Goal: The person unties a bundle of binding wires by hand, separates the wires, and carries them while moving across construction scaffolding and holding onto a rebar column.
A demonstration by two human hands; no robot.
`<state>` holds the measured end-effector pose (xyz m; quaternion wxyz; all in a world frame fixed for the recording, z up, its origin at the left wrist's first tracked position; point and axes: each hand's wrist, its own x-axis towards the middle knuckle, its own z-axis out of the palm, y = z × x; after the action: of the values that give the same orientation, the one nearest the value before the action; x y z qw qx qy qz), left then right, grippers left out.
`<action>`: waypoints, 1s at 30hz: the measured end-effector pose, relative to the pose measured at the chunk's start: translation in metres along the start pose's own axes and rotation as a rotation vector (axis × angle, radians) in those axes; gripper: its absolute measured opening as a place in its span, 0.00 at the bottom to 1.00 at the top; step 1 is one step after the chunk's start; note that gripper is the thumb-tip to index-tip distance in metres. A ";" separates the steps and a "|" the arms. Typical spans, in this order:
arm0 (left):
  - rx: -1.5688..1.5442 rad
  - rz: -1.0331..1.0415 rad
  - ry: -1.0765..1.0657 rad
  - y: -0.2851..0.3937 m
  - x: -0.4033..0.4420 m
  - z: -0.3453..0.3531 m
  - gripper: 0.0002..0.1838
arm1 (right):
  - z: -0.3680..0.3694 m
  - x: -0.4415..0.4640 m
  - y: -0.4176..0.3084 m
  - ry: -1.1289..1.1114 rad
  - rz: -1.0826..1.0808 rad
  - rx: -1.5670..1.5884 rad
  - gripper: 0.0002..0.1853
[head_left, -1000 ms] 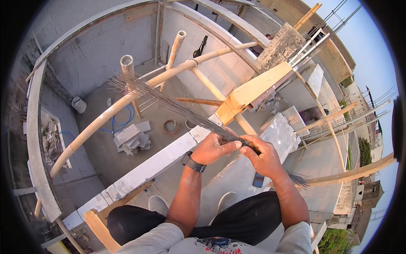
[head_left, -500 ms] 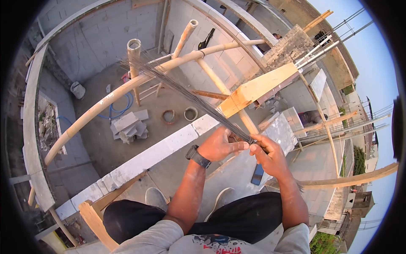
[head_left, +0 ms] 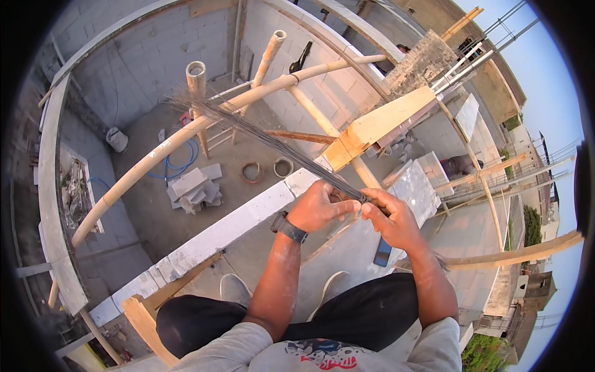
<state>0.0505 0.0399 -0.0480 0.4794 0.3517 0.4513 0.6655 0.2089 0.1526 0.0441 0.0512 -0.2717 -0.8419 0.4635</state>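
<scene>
A long bundle of thin dark wire (head_left: 279, 146) runs from my hands up to the left, its loose ends fanning out over a bamboo pole. My left hand (head_left: 319, 208), with a black watch on the wrist, closes round the bundle near its gathered end. Just to the right, my right hand (head_left: 393, 217) pinches the same end, thumb and fingertips close to those of my left hand. A twisted knot of wire shows between the fingertips. Below my right hand a phone (head_left: 382, 253) lies on the grey surface.
A white block wall top (head_left: 229, 226) crosses in front of my feet. Beyond it, a bamboo pole (head_left: 173, 139) spans a lower room with broken blocks (head_left: 195, 186) and two round rings on its floor. A wooden beam (head_left: 378, 127) stands ahead. Another person (head_left: 462, 164) is at right.
Both hands stay at the gathered end of the wire bundle, with small finger movements. The whole view has shifted slightly.
</scene>
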 end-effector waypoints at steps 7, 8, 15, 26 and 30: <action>-0.048 0.046 0.024 -0.002 0.000 0.003 0.18 | 0.000 0.001 -0.005 -0.027 0.072 0.005 0.24; -0.025 0.044 0.021 -0.003 0.001 0.002 0.19 | 0.001 0.001 -0.006 -0.028 0.077 0.001 0.25; -0.010 0.048 0.030 -0.004 0.001 0.003 0.20 | 0.000 0.000 -0.005 -0.026 0.075 -0.030 0.25; -0.024 0.042 0.031 0.003 0.001 0.003 0.17 | 0.001 -0.001 -0.008 -0.006 0.058 -0.007 0.25; -0.039 0.043 0.028 0.004 0.001 0.004 0.17 | -0.002 -0.001 -0.009 -0.019 0.045 -0.026 0.25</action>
<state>0.0521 0.0410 -0.0427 0.4652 0.3428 0.4372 0.6891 0.2066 0.1498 0.0524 0.0290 -0.2868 -0.8420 0.4560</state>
